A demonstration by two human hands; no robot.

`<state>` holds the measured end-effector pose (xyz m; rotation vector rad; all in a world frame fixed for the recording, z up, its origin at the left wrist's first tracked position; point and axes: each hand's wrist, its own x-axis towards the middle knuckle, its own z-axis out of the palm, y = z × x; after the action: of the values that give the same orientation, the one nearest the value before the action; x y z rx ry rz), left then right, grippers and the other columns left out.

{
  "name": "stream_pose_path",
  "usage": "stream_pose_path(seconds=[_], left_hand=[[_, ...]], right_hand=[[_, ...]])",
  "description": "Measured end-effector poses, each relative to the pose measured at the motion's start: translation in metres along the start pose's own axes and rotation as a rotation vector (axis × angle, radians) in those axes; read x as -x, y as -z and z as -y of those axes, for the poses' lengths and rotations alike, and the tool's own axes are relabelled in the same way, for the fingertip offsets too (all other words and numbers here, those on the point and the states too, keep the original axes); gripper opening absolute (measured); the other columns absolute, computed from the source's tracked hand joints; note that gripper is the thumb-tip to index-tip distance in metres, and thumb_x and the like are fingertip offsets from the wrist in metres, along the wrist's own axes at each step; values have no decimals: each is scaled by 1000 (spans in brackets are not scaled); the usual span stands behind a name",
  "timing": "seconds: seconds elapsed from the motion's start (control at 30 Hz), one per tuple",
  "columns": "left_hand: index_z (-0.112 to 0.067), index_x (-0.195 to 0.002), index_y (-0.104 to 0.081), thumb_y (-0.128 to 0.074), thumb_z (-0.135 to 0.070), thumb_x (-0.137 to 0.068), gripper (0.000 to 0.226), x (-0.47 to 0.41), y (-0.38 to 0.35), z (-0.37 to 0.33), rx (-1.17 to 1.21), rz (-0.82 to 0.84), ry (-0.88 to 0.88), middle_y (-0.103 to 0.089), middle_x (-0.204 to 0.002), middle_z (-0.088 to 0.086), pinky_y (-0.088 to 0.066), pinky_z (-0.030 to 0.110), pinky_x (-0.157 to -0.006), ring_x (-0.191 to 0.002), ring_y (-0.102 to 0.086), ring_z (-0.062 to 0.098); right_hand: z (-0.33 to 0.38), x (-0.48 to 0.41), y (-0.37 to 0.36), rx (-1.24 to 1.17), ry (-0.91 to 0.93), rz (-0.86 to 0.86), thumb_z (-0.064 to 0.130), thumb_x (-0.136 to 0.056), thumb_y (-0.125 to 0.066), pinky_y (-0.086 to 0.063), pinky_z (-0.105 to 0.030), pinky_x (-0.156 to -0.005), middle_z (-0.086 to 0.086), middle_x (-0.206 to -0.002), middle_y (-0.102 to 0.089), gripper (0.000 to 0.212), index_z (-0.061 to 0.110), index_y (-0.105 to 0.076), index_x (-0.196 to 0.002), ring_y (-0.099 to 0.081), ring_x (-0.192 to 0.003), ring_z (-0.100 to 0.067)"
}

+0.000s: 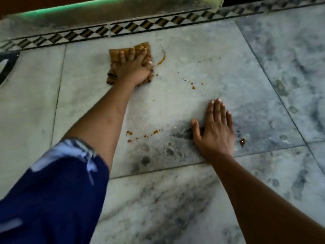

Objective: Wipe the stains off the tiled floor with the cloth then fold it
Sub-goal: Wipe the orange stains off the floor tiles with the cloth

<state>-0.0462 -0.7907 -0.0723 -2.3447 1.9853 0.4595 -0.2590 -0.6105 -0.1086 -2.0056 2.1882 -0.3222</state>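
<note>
Cloth [141,47] sits at approx 11 o'clock in the head view, on the far part of the big grey tile of the tiled floor [168,106], just short of the patterned border strip [140,27]. The left hand [133,67] lies on top of it, fingers spread and fairly straight, palm bearing down. That reads as pressing, not a closed grip. The right hand [214,131] is at approx 4 o'clock, flat on the tile w/ fingers together, holding nothing and prob. bracing. Cloth is brownish, soft and limp, bunched under the palm, so likely light w/ no stiffness. It should drag easily on smooth marble-look tile but may ride up or slip unless kept under the flat palm. For folding, best to take it by two corners, e.g. the far ones poking out past the fingertips. Orange-brown stains [140,135] lie at 6 o'clock of the cloth. There's also a curved streak [162,59] just at its 3 o'clock, dots [192,86] toward 4, and one blob [242,142] just at 3 o'clock of the right hand. Wiping looks far from done. No brand, label or readable writing anywhere; the blue sleeve [52,182] has white marks only, not letters.
</note>
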Motion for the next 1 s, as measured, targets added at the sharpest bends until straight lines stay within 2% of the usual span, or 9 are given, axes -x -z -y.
stream_pose_path(seconds=[0.17, 0.27, 0.4, 0.53, 0.63, 0.73, 0.83, 0.9, 1.0], left_hand=[[-51, -144, -5, -25, -66, -90, 59, 52, -16, 33, -153, -13, -292, 2, -159, -12, -9, 52, -112, -146, 2, 20], [-50, -144, -10, -27, -61, -93, 55, 20, -5, 62, -90, -34, -96, -2, -159, -11, -7, 55, -112, -146, 1, 24], [-45, -146, -7, -23, -57, -95, 55, -39, 4, 12, 27, -14, 58, 5, -160, -6, 1, 61, -112, -145, 10, 29], [-47, -146, -1, -20, -63, -93, 59, -9, -12, -32, -80, 37, -216, 12, -158, -9, 3, 60, -112, -145, 12, 24], [-50, -144, -1, -16, -71, -86, 64, 40, -25, 4, -152, 21, -405, 7, -159, -10, -1, 57, -112, -146, 8, 20], [-50, -145, -5, -18, -68, -87, 62, 21, -10, 45, -147, -29, -225, 0, -159, -8, -2, 55, -113, -146, 3, 23], [-44, -147, -3, -23, -58, -95, 58, -40, 14, 32, -37, -10, 35, 4, -160, -6, 2, 54, -113, -146, 8, 26], [-42, -148, -4, -24, -56, -96, 57, -75, 24, 1, 49, 8, 74, 6, -160, -4, 5, 51, -114, -145, 10, 27], [-43, -148, 2, -25, -55, -95, 60, -91, 18, -43, 65, 28, -40, 5, -160, -3, 2, 54, -115, -146, 9, 26]], right_hand=[[1, 0, 0, 10, -11, 44, 56, -85, -12, 4, -32, -116, -13, -157, -5, 82, 5, -6, -149, -2, -145, -23], [0, 1, 0, 5, -13, 57, 55, -86, -14, 7, -32, -115, -13, -157, -2, 80, 6, -4, -149, 1, -145, -23], [1, 1, 3, -4, -16, 71, 54, -87, -17, 5, -33, -116, -13, -157, -2, 79, 6, -5, -149, 1, -145, -23], [2, 0, 5, -10, -20, 72, 54, -88, -19, 3, -34, -117, -13, -157, -4, 79, 5, -7, -149, -1, -145, -24], [2, 1, 5, -17, -26, 83, 54, -88, -20, 2, -35, -116, -14, -157, -6, 79, 4, -9, -149, -3, -145, -25], [2, 0, 5, -36, -23, 88, 54, -88, -20, 2, -35, -116, -14, -157, -5, 79, 5, -8, -149, -1, -145, -24], [2, -1, 4, -32, -20, 83, 53, -88, -21, 1, -36, -117, -14, -156, -6, 79, 4, -9, -149, -2, -145, -25], [2, -1, 3, -26, -17, 85, 54, -88, -21, 1, -37, -117, -14, -157, -4, 79, 5, -8, -149, -1, -145, -24], [2, 0, 4, -28, -19, 80, 54, -88, -21, 0, -37, -117, -13, -157, -4, 79, 5, -9, -149, 0, -145, -24]])
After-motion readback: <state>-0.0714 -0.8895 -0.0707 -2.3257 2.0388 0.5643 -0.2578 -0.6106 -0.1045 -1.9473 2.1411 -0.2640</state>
